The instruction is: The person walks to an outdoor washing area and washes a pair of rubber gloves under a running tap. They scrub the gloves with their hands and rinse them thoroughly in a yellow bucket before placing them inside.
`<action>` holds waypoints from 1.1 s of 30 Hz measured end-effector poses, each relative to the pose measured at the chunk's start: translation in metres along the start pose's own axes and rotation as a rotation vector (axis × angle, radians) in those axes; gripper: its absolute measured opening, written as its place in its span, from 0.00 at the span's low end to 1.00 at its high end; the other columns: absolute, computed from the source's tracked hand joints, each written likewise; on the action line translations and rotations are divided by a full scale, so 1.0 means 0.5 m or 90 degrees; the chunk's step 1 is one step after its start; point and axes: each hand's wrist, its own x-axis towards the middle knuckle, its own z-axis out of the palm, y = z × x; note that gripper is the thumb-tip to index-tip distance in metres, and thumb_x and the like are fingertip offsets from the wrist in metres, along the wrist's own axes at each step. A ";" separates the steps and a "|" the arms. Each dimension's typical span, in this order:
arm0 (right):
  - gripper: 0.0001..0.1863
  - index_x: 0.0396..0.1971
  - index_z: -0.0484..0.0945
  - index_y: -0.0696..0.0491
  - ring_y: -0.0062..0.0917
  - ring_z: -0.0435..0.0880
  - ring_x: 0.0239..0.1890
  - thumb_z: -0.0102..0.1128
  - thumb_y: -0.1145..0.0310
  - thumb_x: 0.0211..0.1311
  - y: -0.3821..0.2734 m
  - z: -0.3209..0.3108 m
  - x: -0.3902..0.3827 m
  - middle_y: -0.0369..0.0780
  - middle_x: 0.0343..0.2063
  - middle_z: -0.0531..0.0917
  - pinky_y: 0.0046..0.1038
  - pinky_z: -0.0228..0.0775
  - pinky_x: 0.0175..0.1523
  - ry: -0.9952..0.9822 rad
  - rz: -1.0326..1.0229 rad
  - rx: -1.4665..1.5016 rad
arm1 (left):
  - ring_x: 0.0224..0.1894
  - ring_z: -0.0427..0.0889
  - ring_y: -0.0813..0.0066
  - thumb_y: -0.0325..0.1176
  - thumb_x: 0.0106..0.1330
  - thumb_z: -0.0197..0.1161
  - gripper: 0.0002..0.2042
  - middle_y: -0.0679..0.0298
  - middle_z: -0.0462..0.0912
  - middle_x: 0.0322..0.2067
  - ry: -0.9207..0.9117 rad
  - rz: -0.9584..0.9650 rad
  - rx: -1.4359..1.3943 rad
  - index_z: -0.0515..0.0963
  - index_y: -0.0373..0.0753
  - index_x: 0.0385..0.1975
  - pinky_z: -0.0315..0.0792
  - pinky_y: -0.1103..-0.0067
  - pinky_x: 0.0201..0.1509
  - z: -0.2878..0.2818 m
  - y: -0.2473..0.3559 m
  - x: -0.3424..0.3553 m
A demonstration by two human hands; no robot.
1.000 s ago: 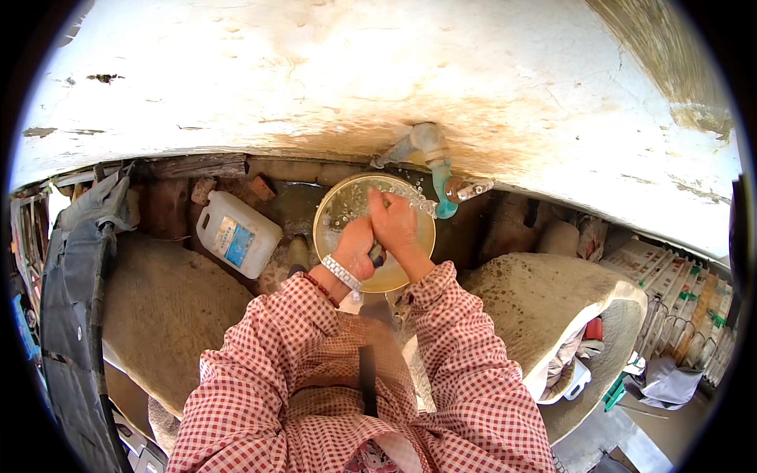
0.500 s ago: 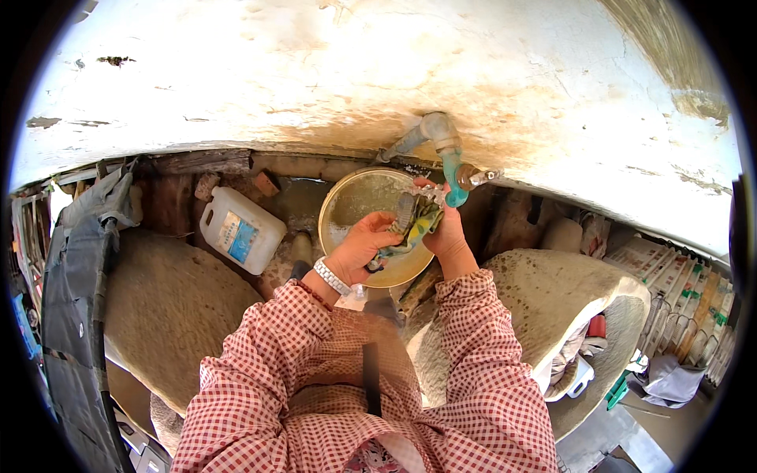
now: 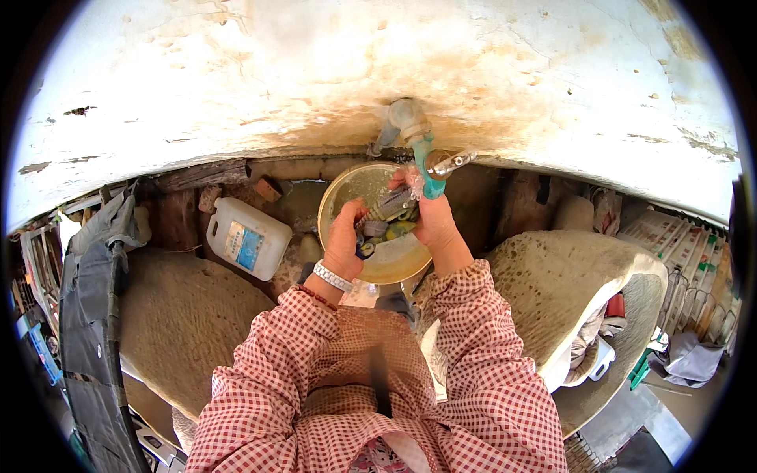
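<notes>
In the head view, both forearms reach forward in checked red-and-white sleeves, and the two hands meet over a round yellowish basin (image 3: 394, 266). The left hand (image 3: 344, 240) has its palm turned inward and its fingers curled on the near-left side of a wet, patterned cloth (image 3: 392, 206). The right hand (image 3: 436, 225) closes on the cloth's other side, its thumb side up against the tap; its fingertips are partly hidden by splashing water, so their exact hold is hard to make out. The cloth hangs bunched between the two hands, inside the basin's outline. A pale band (image 3: 332, 277) circles the left wrist.

Just above the right hand is the green-and-grey tap (image 3: 432, 169), and beyond the grip rises a stained, flaking white wall (image 3: 355, 87). A rough stone block (image 3: 185, 323) lies to the left of the grip, and a hollowed stone (image 3: 548, 292) to its right, with odds and ends inside.

Left of the grip, a white plastic jug (image 3: 272, 246) bears a white-and-blue label (image 3: 244, 244) with small dark printing.
</notes>
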 end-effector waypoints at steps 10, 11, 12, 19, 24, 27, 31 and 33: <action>0.26 0.26 0.74 0.61 0.32 0.68 0.20 0.51 0.47 0.59 0.094 0.041 0.067 0.43 0.17 0.71 0.34 0.62 0.31 0.102 -0.177 -0.675 | 0.17 0.66 0.80 0.44 0.64 0.52 0.12 0.72 0.68 0.18 0.097 -0.061 -0.073 0.70 0.44 0.24 0.60 0.80 0.17 0.033 -0.039 0.030; 0.27 0.25 0.74 0.60 0.31 0.69 0.19 0.51 0.46 0.58 0.124 -0.032 0.105 0.42 0.16 0.71 0.35 0.62 0.31 0.133 -0.203 -0.597 | 0.14 0.67 0.77 0.42 0.65 0.48 0.10 0.70 0.70 0.16 0.097 -0.103 0.070 0.69 0.45 0.26 0.61 0.79 0.14 0.046 -0.041 0.010; 0.27 0.24 0.74 0.59 0.30 0.69 0.20 0.51 0.45 0.58 0.129 -0.046 0.124 0.41 0.16 0.71 0.34 0.63 0.31 0.119 -0.183 -0.531 | 0.12 0.67 0.78 0.41 0.64 0.49 0.09 0.69 0.70 0.16 0.110 -0.103 0.105 0.71 0.45 0.27 0.60 0.80 0.12 0.052 -0.039 -0.003; 0.25 0.18 0.72 0.55 0.27 0.72 0.23 0.55 0.46 0.56 0.047 -0.039 0.079 0.37 0.17 0.73 0.30 0.65 0.31 0.033 0.057 -0.032 | 0.25 0.75 0.77 0.40 0.63 0.53 0.11 0.67 0.78 0.29 -0.018 0.028 0.050 0.74 0.39 0.37 0.69 0.80 0.24 0.020 -0.023 0.036; 0.19 0.22 0.75 0.57 0.38 0.74 0.25 0.55 0.53 0.57 0.098 0.091 0.044 0.46 0.22 0.75 0.34 0.66 0.32 -0.082 -0.334 -0.732 | 0.28 0.76 0.77 0.44 0.67 0.48 0.13 0.67 0.77 0.28 -0.213 0.096 -0.173 0.74 0.41 0.33 0.71 0.81 0.30 -0.075 -0.017 0.102; 0.16 0.26 0.77 0.56 0.40 0.75 0.29 0.52 0.57 0.58 0.098 0.048 0.093 0.48 0.27 0.77 0.35 0.65 0.33 0.048 -0.256 -0.802 | 0.21 0.74 0.78 0.45 0.66 0.49 0.12 0.69 0.76 0.23 0.063 -0.068 0.071 0.73 0.44 0.33 0.66 0.81 0.18 0.011 0.012 0.049; 0.18 0.42 0.74 0.53 0.29 0.77 0.32 0.50 0.56 0.59 0.137 -0.162 0.211 0.39 0.32 0.81 0.30 0.68 0.33 0.060 -0.207 -0.611 | 0.18 0.74 0.78 0.49 0.64 0.51 0.14 0.70 0.76 0.22 0.003 -0.104 0.126 0.72 0.45 0.34 0.62 0.82 0.12 0.091 0.004 0.007; 0.21 0.44 0.71 0.52 0.25 0.75 0.34 0.51 0.51 0.59 0.060 -0.121 0.155 0.37 0.34 0.77 0.29 0.67 0.35 0.116 0.001 -0.457 | 0.22 0.74 0.75 0.58 0.61 0.52 0.21 0.67 0.76 0.23 -0.095 -0.075 0.031 0.72 0.43 0.31 0.66 0.77 0.18 0.044 0.024 0.024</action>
